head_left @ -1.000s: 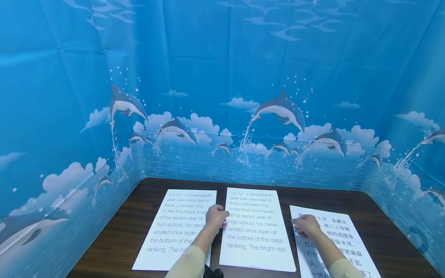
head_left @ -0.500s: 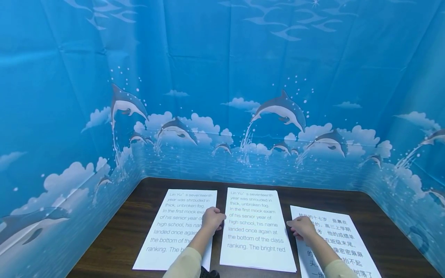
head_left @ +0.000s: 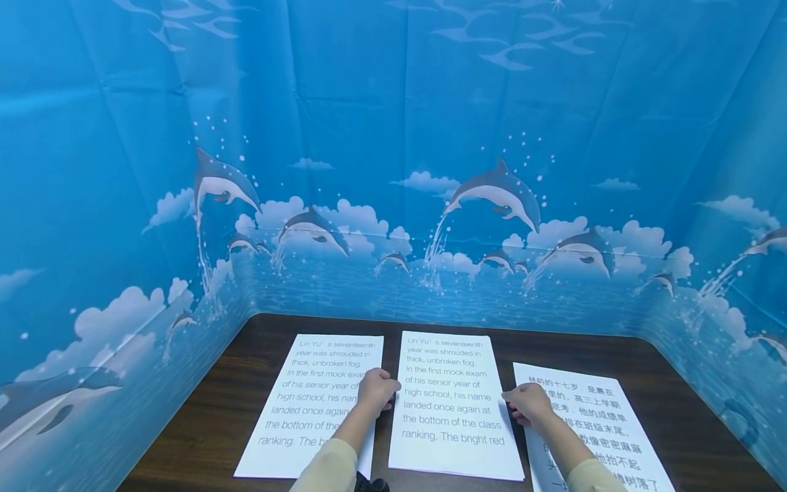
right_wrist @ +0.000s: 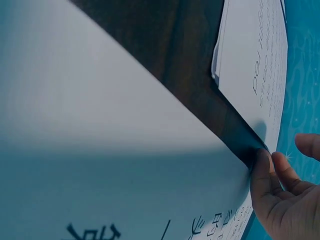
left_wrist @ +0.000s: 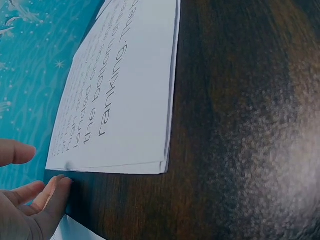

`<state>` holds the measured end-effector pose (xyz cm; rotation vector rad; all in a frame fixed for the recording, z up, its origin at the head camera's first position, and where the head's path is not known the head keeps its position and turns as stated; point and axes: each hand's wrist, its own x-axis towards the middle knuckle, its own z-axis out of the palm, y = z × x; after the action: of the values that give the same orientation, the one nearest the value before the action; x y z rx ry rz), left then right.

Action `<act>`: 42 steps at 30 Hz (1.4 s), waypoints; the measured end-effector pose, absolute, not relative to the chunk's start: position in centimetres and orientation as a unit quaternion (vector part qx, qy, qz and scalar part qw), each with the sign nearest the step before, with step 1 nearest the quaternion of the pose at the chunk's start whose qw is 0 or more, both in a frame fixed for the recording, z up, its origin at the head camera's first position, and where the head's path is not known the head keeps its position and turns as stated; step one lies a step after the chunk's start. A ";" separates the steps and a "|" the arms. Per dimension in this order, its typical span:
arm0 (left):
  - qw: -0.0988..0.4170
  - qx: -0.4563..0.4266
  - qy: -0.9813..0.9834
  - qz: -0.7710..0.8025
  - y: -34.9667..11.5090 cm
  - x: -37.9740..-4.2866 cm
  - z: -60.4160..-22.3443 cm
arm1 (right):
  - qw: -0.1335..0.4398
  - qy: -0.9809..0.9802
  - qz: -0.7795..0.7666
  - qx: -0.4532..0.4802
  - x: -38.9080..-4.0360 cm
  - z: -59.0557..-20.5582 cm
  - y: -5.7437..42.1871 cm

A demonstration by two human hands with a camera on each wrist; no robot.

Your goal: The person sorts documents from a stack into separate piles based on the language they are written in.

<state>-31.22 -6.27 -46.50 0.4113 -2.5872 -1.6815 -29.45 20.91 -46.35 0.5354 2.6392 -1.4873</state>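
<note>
Three white printed paper stacks or sheets lie in a row. The middle stack, in English, sits between my two hands. At its left edge is my left hand, fingertips touching or very near it; the forearm crosses the left English paper. My right hand reaches over the Chinese-printed paper to the middle stack's right edge. The left wrist view has the left hand with thumb and fingers apart. Similarly, the right hand has a gap between thumb and fingers beside the stack's edge.
The papers rest on a dark wood-grain table. A blue dolphin-print curtain encloses the back and sides. Near the left sleeve, a small black object shows at the bottom edge.
My right hand has moved left, from over the Chinese paper to the middle stack's right edge. The left hand has shifted slightly left and down. The papers look unmoved.
</note>
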 end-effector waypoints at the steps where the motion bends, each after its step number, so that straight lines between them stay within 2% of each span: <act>1: 0.016 0.130 -0.829 -0.543 -6.3 -31.2 -46.5 | 0.031 0.856 -0.485 0.174 -29.4 -46.3 20.8; 28: 0.022 0.130 -0.822 -0.554 -6.1 -31.5 -47.2 | 0.023 0.834 -0.519 0.187 -29.4 -46.9 20.1; 32: 0.034 0.118 -0.835 -0.536 -6.0 -31.3 -47.2 | 0.025 0.832 -0.521 0.189 -29.2 -46.7 19.9; 42: 0.025 0.105 -0.846 -0.522 -5.8 -31.0 -46.9 | 0.046 0.819 -0.540 0.188 -29.7 -47.5 19.7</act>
<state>-30.96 -5.81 -46.85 0.3254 -2.6168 -1.6140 -29.69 19.69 -47.45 0.5736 2.4997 -1.6484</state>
